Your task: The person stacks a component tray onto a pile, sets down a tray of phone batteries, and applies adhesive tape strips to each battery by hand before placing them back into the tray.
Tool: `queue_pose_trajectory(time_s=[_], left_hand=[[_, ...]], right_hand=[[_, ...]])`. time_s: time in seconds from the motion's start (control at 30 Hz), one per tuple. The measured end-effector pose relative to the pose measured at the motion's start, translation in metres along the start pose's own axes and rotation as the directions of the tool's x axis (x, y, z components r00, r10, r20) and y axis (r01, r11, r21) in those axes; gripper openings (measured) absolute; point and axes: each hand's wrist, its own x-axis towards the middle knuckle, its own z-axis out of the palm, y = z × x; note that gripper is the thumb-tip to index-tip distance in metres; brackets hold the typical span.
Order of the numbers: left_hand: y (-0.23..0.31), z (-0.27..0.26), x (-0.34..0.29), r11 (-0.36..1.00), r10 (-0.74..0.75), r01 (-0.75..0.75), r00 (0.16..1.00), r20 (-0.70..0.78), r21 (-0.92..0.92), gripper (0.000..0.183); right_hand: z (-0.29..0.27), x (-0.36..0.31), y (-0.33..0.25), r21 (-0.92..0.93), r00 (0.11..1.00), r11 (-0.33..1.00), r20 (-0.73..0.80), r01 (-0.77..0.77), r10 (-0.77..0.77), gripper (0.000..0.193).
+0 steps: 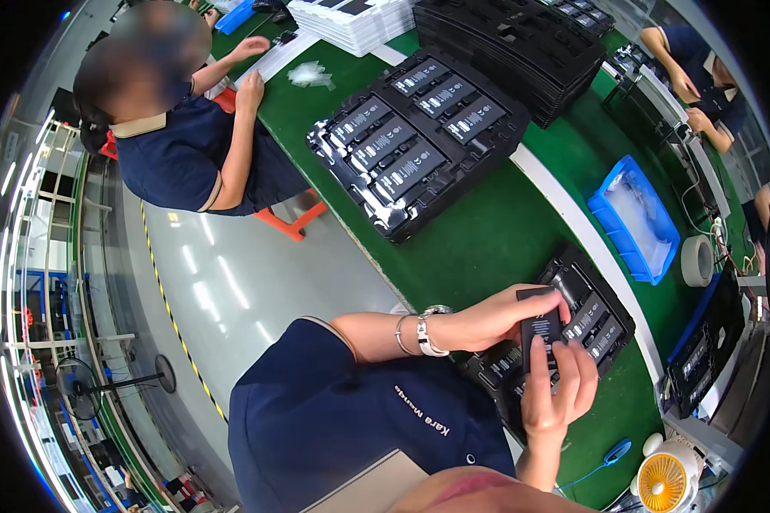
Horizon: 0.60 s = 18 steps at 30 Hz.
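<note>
A flat black battery pack with pale print is held between my two hands. My left hand, with a watch and a bracelet at its wrist, grips the pack's upper end, thumb laid across it. From below, the fingers of my right hand press on the pack's lower part. Both hands are closed on it, just above a black moulded tray. Several similar battery packs lie in the tray's slots. My hands and the held pack hide part of the tray.
Farther along the green table, another black tray holds several packs. Stacked black trays stand behind it. At right are a blue bin of clear plastic, a tape roll and a small fan. A co-worker sits at left.
</note>
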Motion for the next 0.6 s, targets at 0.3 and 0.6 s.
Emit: queue_pose_trajectory(time_s=[0.3, 0.6], left_hand=[[-0.002, 0.012, 0.016, 0.941, 0.259, -0.227, 0.960, -0.101, 0.252, 0.017], [-0.012, 0.009, 0.020, 0.825, 0.402, -0.314, 0.910, -0.098, 0.469, 0.016]], right_hand=[[0.003, -0.021, -0.010, 0.517, 0.699, 0.528, 0.212, -0.674, 0.683, 0.030], [0.019, -0.035, -0.019, 0.533, 0.504, 0.301, 0.287, -0.791, 0.815, 0.028]])
